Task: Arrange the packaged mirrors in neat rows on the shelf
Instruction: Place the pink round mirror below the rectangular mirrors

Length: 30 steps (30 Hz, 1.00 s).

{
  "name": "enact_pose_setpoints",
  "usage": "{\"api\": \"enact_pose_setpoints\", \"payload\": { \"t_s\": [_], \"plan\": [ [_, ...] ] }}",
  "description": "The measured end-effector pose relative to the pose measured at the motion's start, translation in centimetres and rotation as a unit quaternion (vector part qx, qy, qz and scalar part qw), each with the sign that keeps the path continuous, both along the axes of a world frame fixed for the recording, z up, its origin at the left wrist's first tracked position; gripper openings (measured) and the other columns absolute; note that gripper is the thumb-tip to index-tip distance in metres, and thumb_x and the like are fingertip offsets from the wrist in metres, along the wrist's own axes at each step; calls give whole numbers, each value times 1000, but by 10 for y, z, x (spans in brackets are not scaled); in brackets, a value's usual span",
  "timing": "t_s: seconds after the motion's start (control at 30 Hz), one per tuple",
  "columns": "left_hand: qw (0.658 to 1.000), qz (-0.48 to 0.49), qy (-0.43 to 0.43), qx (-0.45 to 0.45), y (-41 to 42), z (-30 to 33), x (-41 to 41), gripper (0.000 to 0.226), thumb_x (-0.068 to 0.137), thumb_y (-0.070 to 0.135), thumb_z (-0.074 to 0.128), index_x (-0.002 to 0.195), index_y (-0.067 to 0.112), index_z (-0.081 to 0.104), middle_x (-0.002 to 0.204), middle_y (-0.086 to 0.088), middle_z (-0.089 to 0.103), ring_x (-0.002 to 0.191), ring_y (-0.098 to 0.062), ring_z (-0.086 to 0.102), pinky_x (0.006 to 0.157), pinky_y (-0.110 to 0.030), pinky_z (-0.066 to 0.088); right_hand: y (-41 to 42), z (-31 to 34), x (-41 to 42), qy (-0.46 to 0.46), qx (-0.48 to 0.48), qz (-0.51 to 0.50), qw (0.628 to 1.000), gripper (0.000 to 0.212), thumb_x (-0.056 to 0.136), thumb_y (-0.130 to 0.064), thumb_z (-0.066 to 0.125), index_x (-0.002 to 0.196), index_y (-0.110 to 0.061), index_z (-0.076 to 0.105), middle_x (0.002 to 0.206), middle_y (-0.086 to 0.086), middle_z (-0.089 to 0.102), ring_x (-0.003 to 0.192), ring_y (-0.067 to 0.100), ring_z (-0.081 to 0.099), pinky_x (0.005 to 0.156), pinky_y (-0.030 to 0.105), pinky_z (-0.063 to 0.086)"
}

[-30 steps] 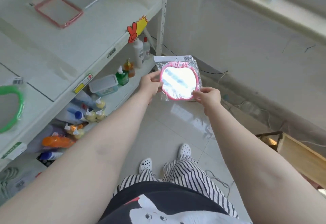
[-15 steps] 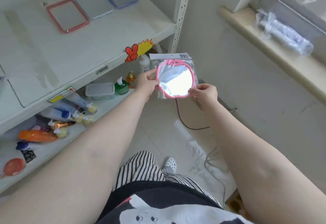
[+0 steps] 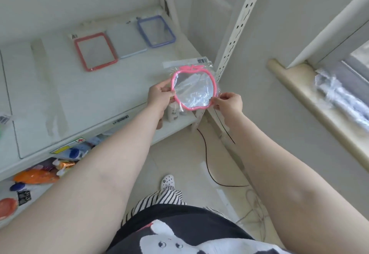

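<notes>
Barcode label atop pink mirror

A pink apple-shaped mirror in a clear bag with a barcoded header is held face-up above the front right corner of the white shelf. At the shelf's back lie three rectangular mirrors in a row: red-framed, pale-framed, and blue-framed, edges touching or overlapping.
</notes>
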State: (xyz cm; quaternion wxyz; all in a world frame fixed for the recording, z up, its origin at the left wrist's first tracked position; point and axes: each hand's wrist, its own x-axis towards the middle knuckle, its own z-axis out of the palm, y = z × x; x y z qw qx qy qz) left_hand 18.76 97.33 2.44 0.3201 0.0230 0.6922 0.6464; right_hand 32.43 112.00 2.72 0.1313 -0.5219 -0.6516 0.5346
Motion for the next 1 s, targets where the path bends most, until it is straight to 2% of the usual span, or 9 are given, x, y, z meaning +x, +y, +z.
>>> {"api": "enact_pose_setpoints", "payload": {
  "t_s": [0.2,0.3,0.43,0.57,0.67,0.73,0.8,0.93,1.0],
  "plan": [
    [1000,27,-6,-13,29,-4,-47,52,84,-10,59,125,22,61,103,-3,68,95,-27,67,85,-41,58,31,0,-54,-11,0,18,1000,14,74,-6,73,69,-14,62,63,1,63,59,16,60,74,35,56],
    [998,50,-17,-22,39,-9,-65,52,85,-10,59,126,21,60,103,-4,68,92,-23,67,84,-36,58,47,-2,-79,-27,5,42,999,11,75,-9,74,76,-13,64,62,0,62,58,16,58,73,36,57],
    [995,87,-31,-33,51,-17,-84,51,84,-13,58,127,15,59,87,-1,63,74,-14,62,63,-18,58,69,-12,-111,-42,-1,82,996,18,77,-13,75,71,-17,58,75,6,66,67,21,60,68,35,53],
    [989,132,-35,-51,64,-26,-96,52,81,-17,58,126,9,59,82,-1,61,72,-16,61,61,-22,59,85,-25,-136,-50,0,118,992,13,77,-16,75,83,-13,64,80,6,65,71,23,60,66,29,49],
    [983,161,-28,-82,75,-33,-104,50,80,-15,60,123,9,63,82,0,64,74,-17,63,75,-30,59,95,-29,-150,-54,14,136,989,9,83,-16,70,85,-15,61,75,0,61,69,20,58,54,22,42],
    [978,181,-18,-107,81,-38,-109,49,78,-14,62,121,11,65,88,-2,66,82,-18,62,79,-26,56,100,-32,-156,-51,19,138,989,8,85,-13,67,86,-15,59,70,-5,58,64,14,55,50,19,39],
    [973,192,-8,-129,85,-40,-111,48,78,-12,63,120,13,65,92,-3,65,84,-16,60,69,-16,49,103,-36,-162,-54,19,138,989,8,86,-11,65,87,-16,58,68,-10,54,63,11,53,52,19,40],
    [967,186,13,-175,92,-42,-114,46,80,-8,64,118,17,66,92,-3,63,82,-17,58,76,-22,44,107,-42,-168,-64,29,145,987,19,84,-11,65,102,-15,62,73,-9,54,77,19,58,70,28,49],
    [964,179,24,-193,93,-43,-115,45,80,-5,64,117,18,67,90,-3,62,80,-18,57,75,-24,44,107,-44,-171,-67,36,145,986,24,85,-11,65,109,-13,62,79,-5,57,77,18,57,72,27,47]
  ]
}}
